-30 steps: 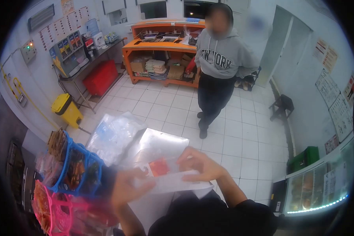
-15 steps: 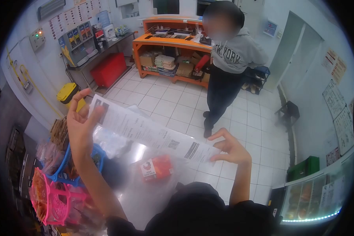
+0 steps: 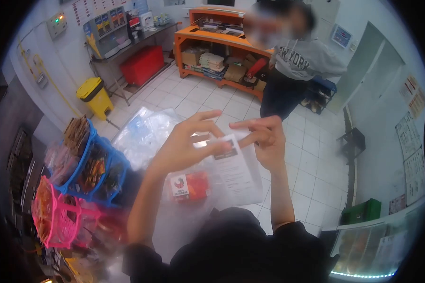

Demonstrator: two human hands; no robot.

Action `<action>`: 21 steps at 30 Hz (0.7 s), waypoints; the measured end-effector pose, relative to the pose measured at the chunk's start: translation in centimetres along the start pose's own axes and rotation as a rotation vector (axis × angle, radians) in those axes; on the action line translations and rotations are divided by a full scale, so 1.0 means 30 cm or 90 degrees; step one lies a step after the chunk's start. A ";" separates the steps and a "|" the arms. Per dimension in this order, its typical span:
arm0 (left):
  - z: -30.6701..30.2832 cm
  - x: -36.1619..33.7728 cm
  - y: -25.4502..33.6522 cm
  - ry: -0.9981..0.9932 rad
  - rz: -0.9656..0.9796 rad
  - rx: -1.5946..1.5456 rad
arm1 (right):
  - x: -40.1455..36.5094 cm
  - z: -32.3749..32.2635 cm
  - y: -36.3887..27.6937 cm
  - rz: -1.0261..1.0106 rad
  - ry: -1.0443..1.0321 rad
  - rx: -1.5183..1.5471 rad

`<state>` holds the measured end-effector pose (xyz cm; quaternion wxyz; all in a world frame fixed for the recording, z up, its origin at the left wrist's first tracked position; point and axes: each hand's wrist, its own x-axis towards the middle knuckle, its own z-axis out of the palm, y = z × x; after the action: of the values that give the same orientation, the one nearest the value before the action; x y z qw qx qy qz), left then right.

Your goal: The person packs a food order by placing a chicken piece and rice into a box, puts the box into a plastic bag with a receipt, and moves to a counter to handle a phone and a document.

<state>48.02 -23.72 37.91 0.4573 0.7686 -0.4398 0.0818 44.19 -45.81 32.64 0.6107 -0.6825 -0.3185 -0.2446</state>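
Head view, paper-handling step. Left hand [image 3: 184,147] and right hand [image 3: 265,141] are raised close together over the counter [image 3: 174,236]. Each pinches the upper edge of the printed slip [image 3: 235,172] between thumb and fingertips, and the other fingers are spread. The slip hangs in the air, just above a red packet [image 3: 190,185] lying near the counter's middle. Clear plastic bags [image 3: 144,134] lie toward the far edge; a blue basket [image 3: 97,165] and a pink basket [image 3: 56,218] of snacks stand at the left edge. A person in a grey hoodie [image 3: 303,61] stands well apart. Judged from the thin paper, further handling calls for light, even pinches.
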 end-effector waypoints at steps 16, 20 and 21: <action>-0.084 0.003 -0.116 0.221 -0.265 -0.323 | -0.075 0.102 0.060 0.334 -0.051 0.218; -0.109 -0.015 -0.136 0.212 -0.285 -0.328 | -0.074 0.118 0.066 0.328 -0.031 0.259; -0.113 -0.017 -0.144 0.222 -0.272 -0.323 | -0.075 0.121 0.063 0.329 -0.029 0.259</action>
<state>51.90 -19.95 36.83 0.7081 0.6797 -0.1912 0.0029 43.85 -42.61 29.24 0.7689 -0.6103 -0.1904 0.0024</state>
